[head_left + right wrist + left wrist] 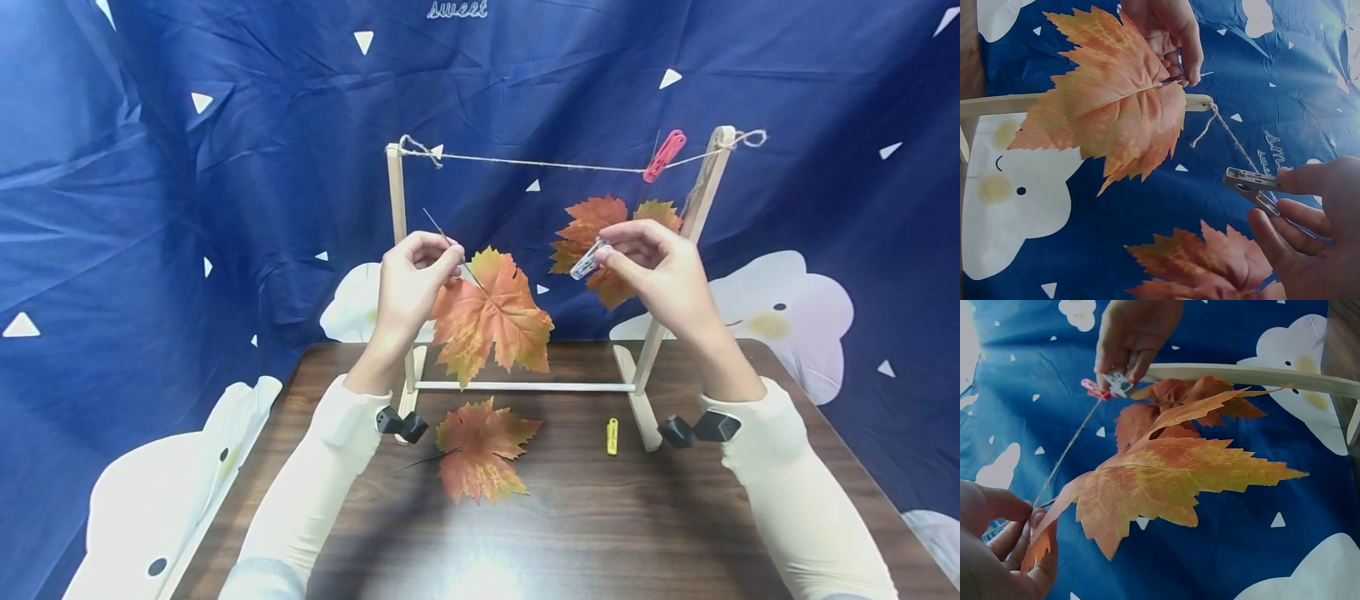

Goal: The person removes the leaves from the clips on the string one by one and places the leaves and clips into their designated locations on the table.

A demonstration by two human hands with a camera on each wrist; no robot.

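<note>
My left hand (414,279) pinches the thin dark stem of an orange-yellow maple leaf (495,317), and the leaf hangs to the right of the fingers. In my right hand (663,271) a grey clothespin (587,260) is held between thumb and fingers, below the string (540,164). The right wrist view shows this grey clothespin (1252,186) from the side, its handles between the thumb and fingers. Behind the right hand another maple leaf (588,229) hangs from the string by a pink clothespin (665,156).
The string is tied between two posts of a wooden frame (397,192) standing on the brown table (570,517). A third maple leaf (483,450) lies in front of the frame's white crossbar (525,387). A yellow clothespin (612,437) lies near the right foot.
</note>
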